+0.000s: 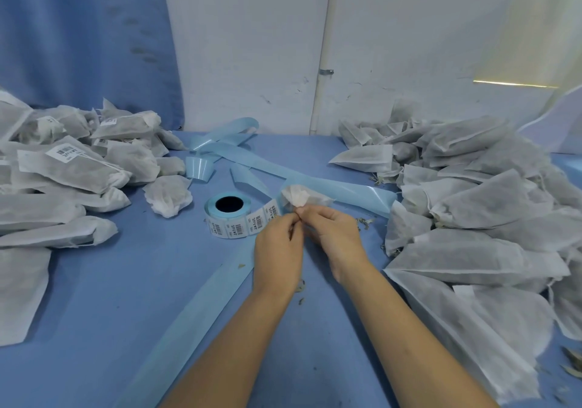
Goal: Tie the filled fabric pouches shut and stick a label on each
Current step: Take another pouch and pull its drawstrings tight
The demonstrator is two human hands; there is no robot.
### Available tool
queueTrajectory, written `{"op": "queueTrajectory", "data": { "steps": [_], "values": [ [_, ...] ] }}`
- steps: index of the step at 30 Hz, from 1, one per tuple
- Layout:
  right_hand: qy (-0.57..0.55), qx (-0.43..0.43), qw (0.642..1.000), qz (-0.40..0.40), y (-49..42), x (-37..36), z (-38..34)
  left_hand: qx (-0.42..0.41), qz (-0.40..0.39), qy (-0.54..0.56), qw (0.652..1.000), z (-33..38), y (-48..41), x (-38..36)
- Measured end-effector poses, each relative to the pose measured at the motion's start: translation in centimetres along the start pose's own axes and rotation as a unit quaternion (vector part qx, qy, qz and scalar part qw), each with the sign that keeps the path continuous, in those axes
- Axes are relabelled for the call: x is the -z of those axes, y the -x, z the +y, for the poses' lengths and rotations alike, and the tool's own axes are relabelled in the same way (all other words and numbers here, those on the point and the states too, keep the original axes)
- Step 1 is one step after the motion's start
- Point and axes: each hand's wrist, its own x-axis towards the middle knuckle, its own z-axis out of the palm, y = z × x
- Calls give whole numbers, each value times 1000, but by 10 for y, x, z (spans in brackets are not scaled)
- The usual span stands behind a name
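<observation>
Both hands were together at mid-table, fingertips nearly touching. The left hand [277, 247] & right hand [335, 234] each pinched at the gathered neck of one pouch [300, 198], fingers curled in tight. Any string there was too small to make out. The pouch's puckered white top fanned out just beyond the fingertips; how much of its body lay under the hands couldn't be told.

Just left of the hands sat the label roll [228, 215], lying flat w/ its dark core hole facing up. A tail of barcode labels ran off it toward the left hand.

A pale blue backing strip [346, 187] crossed the table behind the pouch and curled up in loops at the back edge by the wall [252, 45]. Another length of it ran from under the left wrist toward the near edge.

On the left was a heap of filled pouches, the left pile [72, 174], w/ barcode labels showing on several. One loose pouch [168, 198] lay between that heap & the roll. On the right was a bigger heap, the right pile [472, 206], near the right forearm.

Bits of dried leaf [365, 221] lay on the blue table cloth [94, 281] beside the right hand. A blue curtain [78, 29] hung at back left.
</observation>
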Motion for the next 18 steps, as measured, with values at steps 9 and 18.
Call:
{"op": "queueTrajectory", "data": {
  "steps": [9, 18],
  "values": [
    [126, 66, 989, 36, -4, 5, 5, -15, 2, -16, 1000, -2, -1, -2],
    [210, 106, 969, 78, -7, 6, 7, -52, -31, -58, 996, -1, 2, -3]
  ]
}}
